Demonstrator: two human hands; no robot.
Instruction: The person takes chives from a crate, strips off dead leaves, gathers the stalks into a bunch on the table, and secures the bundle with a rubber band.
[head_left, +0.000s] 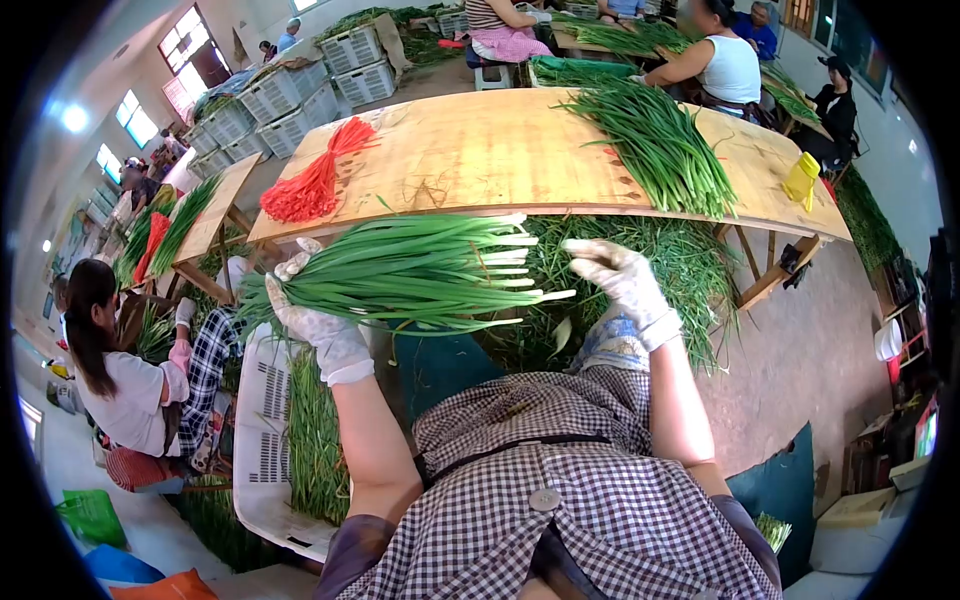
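From the wearer, the green bundle [410, 265] sits at 11 o'clock, in the air just off the tabletop's [480, 150] near edge, white stem ends toward 3 o'clock. The left hand [325, 335] is curled round its leafy part; the right hand [622, 283], at 1 o'clock, is half open with bent fingers, apart from the stem ends and seemingly gripping nothing. Both wear pale, patterned gloves.

Progress looks partial: 1 heap of stalks [665, 150] already lies at 1 o'clock on the tabletop, while the held bundle shows no tie and its ends are uneven. More thin stalks [318, 430] remain in the white crate [265, 400] near 10 o'clock.

The leaves are long, flat and glossy; the red strips [310, 185] at 11 o'clock look like plastic, fanned on smooth, stained wood. Ragged trimmings [650, 250] lie below.
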